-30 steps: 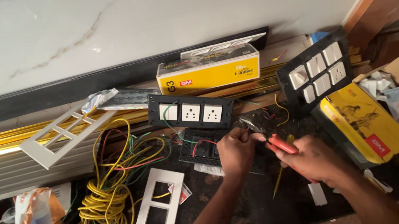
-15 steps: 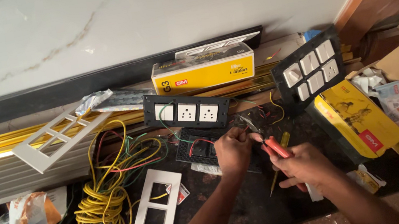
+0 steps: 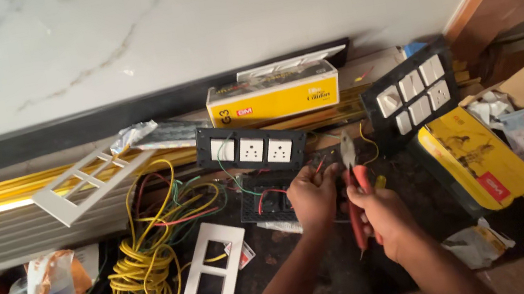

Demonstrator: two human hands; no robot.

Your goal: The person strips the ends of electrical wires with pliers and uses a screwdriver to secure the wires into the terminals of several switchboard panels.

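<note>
Right hand (image 3: 383,215) clamped on red-handled metal pliers (image 3: 353,181); left hand (image 3: 313,195) pinching thin red wire (image 3: 319,167) above black plastic switch module (image 3: 264,204).

— What are you gripping in your right hand (image 3: 387,218)?

— Your pliers (image 3: 353,185): red-sleeved handles, grey metal jaws. They stand nearly upright, nose toward twelve o'clock, handles running down to six inside your fist. The jaw tips show just above your knuckles; whether they pinch anything, you cannot tell.

— And your left hand (image 3: 314,196)?

— It's curled at nine o'clock of the pliers, just beside them, fingers bunched around thin wire ends (image 3: 319,167), one of them red.

— Where do those wires go?

— At nine o'clock of your left hand, red and green strands lead onto a dark switch module (image 3: 266,204) lying flat on the floor.
</note>
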